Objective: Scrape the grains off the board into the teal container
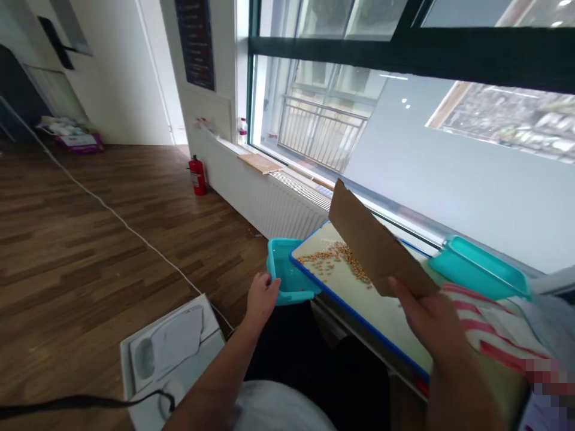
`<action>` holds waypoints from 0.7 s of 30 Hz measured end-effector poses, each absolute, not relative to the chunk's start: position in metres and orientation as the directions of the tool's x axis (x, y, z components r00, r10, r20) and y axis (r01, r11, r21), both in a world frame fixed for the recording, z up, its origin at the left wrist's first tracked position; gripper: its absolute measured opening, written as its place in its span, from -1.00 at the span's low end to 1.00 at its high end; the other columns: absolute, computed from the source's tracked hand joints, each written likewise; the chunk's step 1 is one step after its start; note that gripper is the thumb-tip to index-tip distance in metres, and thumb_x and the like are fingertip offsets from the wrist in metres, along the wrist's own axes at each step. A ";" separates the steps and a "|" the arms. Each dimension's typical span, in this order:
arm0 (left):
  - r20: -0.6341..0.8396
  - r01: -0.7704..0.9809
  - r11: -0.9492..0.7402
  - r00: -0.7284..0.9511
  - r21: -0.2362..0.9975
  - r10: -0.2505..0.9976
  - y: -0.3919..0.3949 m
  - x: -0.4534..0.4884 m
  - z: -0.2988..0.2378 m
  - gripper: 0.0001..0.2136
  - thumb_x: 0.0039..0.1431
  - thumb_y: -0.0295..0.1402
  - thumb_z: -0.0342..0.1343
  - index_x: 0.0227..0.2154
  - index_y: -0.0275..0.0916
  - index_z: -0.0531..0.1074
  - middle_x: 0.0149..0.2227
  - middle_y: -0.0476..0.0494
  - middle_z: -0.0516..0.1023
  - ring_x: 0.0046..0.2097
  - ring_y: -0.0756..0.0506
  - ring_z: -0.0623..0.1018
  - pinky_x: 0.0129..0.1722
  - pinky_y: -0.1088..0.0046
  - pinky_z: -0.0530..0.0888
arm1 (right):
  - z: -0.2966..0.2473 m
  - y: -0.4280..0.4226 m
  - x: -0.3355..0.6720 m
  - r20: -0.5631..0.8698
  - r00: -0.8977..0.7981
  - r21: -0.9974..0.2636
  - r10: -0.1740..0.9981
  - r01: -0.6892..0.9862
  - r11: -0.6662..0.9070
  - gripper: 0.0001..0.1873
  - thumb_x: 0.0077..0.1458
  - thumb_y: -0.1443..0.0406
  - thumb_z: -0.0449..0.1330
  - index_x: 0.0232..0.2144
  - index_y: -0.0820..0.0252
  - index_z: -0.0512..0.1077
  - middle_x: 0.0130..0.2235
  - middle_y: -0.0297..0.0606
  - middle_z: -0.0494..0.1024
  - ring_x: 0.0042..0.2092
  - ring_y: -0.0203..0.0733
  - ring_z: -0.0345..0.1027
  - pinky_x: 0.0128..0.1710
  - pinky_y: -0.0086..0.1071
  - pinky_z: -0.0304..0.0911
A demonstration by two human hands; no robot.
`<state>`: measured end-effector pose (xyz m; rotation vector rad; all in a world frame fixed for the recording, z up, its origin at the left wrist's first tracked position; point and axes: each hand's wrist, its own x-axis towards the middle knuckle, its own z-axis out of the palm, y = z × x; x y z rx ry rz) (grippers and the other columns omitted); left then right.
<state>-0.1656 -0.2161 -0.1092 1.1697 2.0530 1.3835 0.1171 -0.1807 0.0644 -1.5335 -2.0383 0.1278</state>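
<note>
Pinching turquoise bin (293, 297) at rim in left grip (263, 297), clasping cardboard (375, 242) in right grip (422, 317). Find tan bean-like pieces (347, 254) on table (381, 318), ahead-left of right grip. Best to hold bin snug under table edge, cardboard low.

Brown wood floor (81, 257); white radiator (265, 203) below dark-framed window (381, 114).

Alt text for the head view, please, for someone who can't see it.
A person's right hand holds a piece of cardboard over a table scattered with small tan pieces, while the left hand grips a turquoise basin at the table's edge.
</note>
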 end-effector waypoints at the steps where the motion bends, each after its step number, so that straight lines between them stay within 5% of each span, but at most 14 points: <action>1: 0.120 0.425 0.154 -0.550 0.892 0.826 -0.216 -0.167 -0.107 -0.78 0.07 -0.25 -0.02 -0.61 -0.21 0.30 -0.41 -0.07 0.36 -0.30 -0.06 0.41 -0.26 0.43 0.31 | 0.054 -0.193 0.117 0.393 -0.136 -0.405 0.909 0.862 0.304 -0.54 0.05 -0.02 0.05 -0.62 0.16 0.47 -0.61 -0.15 0.50 -0.48 -0.04 0.43 -0.56 -0.35 0.21; 10: 0.077 0.437 0.123 -0.414 0.891 0.907 -0.213 -0.183 -0.101 -0.73 0.05 -0.20 0.02 -0.66 -0.23 0.30 -0.41 -0.06 0.32 -0.32 -0.05 0.40 -0.25 0.42 0.32 | 0.010 -0.244 0.095 0.455 -0.032 -0.357 0.890 0.909 0.216 -0.50 0.16 0.03 -0.06 -0.48 0.21 0.53 -0.44 -0.04 0.58 -0.31 0.04 0.48 -0.33 -0.31 0.29; 21: 0.077 0.414 0.105 -0.400 0.904 0.913 -0.212 -0.188 -0.106 -0.71 0.05 -0.17 0.01 -0.64 -0.24 0.33 -0.43 -0.10 0.38 -0.32 -0.07 0.42 -0.30 0.43 0.33 | 0.008 -0.221 0.087 0.417 -0.035 -0.180 0.908 0.976 0.120 -0.54 0.16 0.12 -0.06 -0.19 0.26 0.52 -0.43 -0.05 0.58 -0.37 0.01 0.48 -0.41 -0.30 0.24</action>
